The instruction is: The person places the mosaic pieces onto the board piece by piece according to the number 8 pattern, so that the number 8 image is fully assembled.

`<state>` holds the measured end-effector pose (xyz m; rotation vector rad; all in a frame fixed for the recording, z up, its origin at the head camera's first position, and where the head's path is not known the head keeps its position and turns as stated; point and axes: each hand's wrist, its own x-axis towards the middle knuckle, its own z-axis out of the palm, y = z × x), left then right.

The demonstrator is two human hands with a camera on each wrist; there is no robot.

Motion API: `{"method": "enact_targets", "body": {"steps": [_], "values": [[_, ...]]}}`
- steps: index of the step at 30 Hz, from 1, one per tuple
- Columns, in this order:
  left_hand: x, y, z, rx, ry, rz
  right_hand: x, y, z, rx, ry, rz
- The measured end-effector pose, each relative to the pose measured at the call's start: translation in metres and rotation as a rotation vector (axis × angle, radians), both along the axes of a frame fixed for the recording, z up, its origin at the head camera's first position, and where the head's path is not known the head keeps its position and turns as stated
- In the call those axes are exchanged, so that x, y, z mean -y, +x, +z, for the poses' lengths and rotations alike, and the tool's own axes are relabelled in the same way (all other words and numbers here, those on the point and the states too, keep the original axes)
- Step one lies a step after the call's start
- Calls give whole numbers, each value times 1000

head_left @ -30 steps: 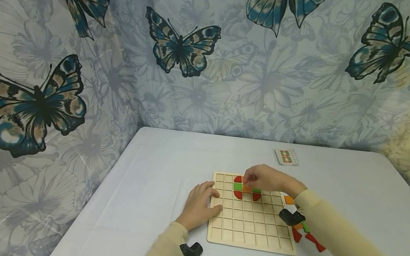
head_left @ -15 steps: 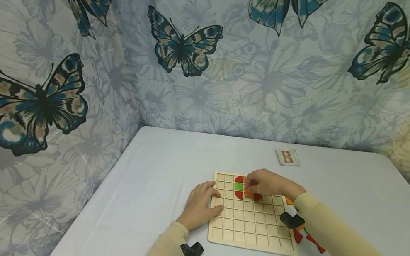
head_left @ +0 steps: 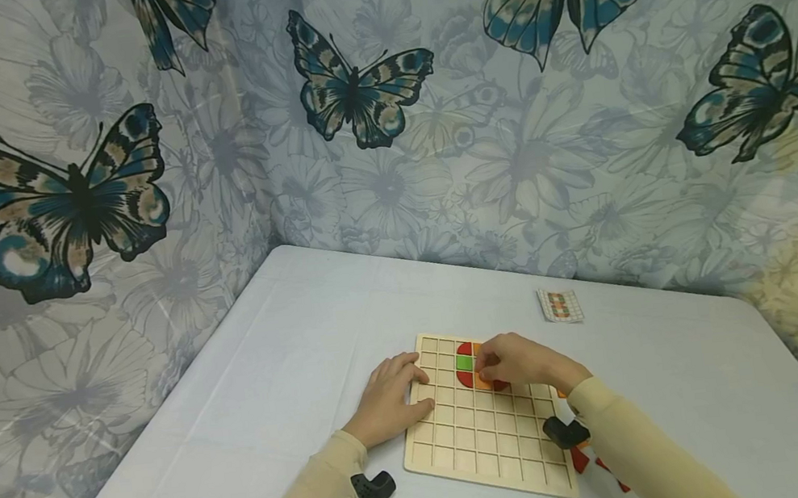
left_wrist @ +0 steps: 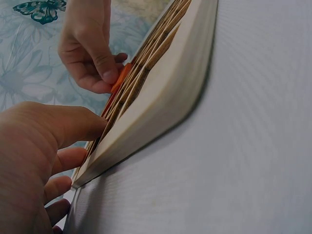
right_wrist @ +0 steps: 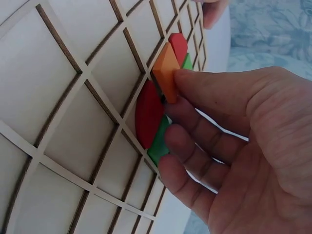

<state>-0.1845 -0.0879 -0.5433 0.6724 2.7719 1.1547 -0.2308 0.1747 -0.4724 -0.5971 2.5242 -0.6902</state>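
A pale wooden grid board (head_left: 487, 434) lies on the white table. My right hand (head_left: 524, 362) is over its upper part, pinching an orange tile (right_wrist: 166, 73) between thumb and index finger. In the right wrist view that tile is tilted, with its lower part at a cell. A rounded red tile (right_wrist: 150, 114) and a green tile (right_wrist: 159, 144) sit in cells close by. From the head, a green square tile (head_left: 464, 363) shows between two red ones; my right hand hides part of the group. My left hand (head_left: 386, 400) rests on the board's left edge, fingers spread, thumb on top.
Several loose tiles, among them a red one (head_left: 580, 459), lie right of the board, partly under my right sleeve (head_left: 646, 442). A small stack of patterned cards (head_left: 561, 305) lies behind the board. A butterfly-print wall covering (head_left: 393, 193) borders the table's back and left.
The right hand has come down slightly onto the orange tile's cell, covering the green and red tiles on the right of the group more. The left hand and board stay in place.
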Motion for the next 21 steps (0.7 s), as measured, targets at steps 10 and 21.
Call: {"method": "enact_targets", "body": {"steps": [10, 21], "values": [[0, 1, 1, -3, 4, -3, 2, 1, 0, -18, 0, 8], [1, 0, 0, -8, -2, -1, -1, 5, -3, -67, -60, -35]]}}
